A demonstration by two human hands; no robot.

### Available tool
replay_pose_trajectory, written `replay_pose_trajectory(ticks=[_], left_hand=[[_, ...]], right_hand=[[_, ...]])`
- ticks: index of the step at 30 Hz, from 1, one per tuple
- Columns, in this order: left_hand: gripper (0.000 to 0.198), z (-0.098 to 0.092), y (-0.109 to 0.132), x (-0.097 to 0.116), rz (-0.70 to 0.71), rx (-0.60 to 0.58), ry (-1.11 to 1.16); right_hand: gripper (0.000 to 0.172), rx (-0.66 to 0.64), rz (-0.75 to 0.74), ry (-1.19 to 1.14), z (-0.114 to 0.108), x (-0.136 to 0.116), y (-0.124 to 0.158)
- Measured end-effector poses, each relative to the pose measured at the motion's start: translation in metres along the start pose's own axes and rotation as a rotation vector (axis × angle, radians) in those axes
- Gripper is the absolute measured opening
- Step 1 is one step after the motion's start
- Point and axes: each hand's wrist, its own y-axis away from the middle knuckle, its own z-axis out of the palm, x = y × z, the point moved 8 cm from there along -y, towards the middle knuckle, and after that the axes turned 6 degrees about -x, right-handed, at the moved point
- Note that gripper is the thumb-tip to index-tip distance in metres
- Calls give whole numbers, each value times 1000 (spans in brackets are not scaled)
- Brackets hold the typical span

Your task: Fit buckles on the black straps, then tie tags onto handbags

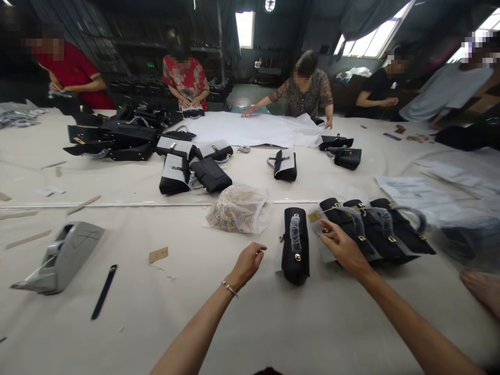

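A black handbag (297,260) with a plastic-wrapped handle and gold fittings stands on the table between my hands. My left hand (247,266) hovers just left of it, fingers loosely bent and slightly apart, with nothing visible in them. To its right, my right hand (346,249) reaches to the near side of a row of black handbags (385,234), fingers extended and a little apart. A brown card tag (314,216) lies just beyond those fingertips. Whether they touch the tag or the nearest bag, I cannot tell.
A clear plastic bag of beige material (238,208) lies ahead. On the left are a grey tape dispenser (74,258), a dark strap (104,291) and another brown tag (158,254). More black handbags (130,138) are piled farther back. Several people work across the table; another person's hand (482,289) is at right.
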Motion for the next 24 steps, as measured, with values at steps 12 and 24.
replay_pose_trajectory(ticks=[12, 24], left_hand=[[36, 32, -101, 35, 152, -65, -116], [41, -4, -117, 16, 124, 33, -205]], right_hand=[[54, -2, -2, 111, 59, -38, 9], [26, -206, 63, 186, 28, -35, 5]])
